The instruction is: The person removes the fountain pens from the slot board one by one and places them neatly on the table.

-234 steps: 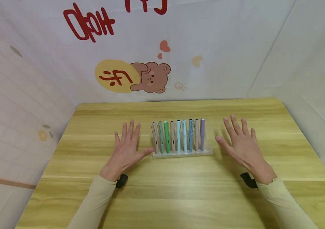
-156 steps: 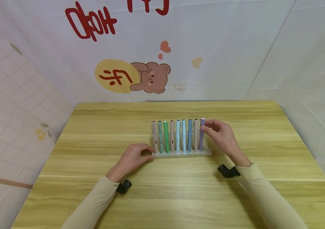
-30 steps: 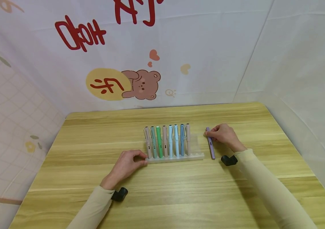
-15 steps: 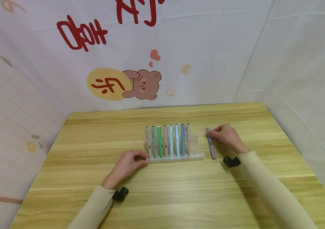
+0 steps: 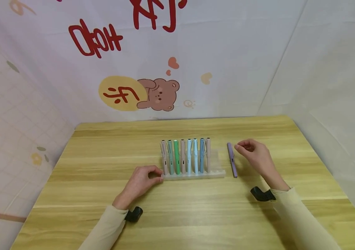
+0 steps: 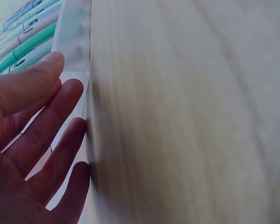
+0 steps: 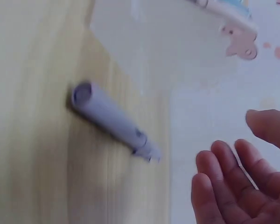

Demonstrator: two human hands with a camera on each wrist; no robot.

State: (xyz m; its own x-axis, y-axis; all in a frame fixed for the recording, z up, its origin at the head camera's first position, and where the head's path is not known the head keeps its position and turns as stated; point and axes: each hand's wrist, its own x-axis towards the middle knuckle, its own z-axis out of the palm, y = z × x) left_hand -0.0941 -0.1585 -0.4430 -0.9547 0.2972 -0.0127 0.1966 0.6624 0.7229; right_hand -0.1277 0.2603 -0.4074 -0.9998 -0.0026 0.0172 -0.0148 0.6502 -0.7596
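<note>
The purple pen (image 5: 232,159) lies on the table to the right of the clear pen rack (image 5: 193,176), and shows end-on in the right wrist view. My right hand (image 5: 257,156) is just right of it, apart from it, with fingers loosely bent and nothing between them. My left hand (image 5: 139,182) holds the rack's left end between thumb and fingers; in the left wrist view its thumb (image 6: 42,77) lies at the rack's corner. Several pens stand in the rack in a row, among them a green pen (image 5: 176,158) and a beige pen (image 5: 208,156) at the right end.
The wooden table (image 5: 190,215) ends at a white cloth backdrop (image 5: 227,45) with a printed bear (image 5: 161,95) and red lettering. Cloth also hangs along the left and right sides. A black wrist camera (image 5: 261,194) sits under each wrist.
My right hand took the purple pen from the rack's right end and laid it on the table. Since half a second ago it has let go and drawn back right. My left hand stays put.
</note>
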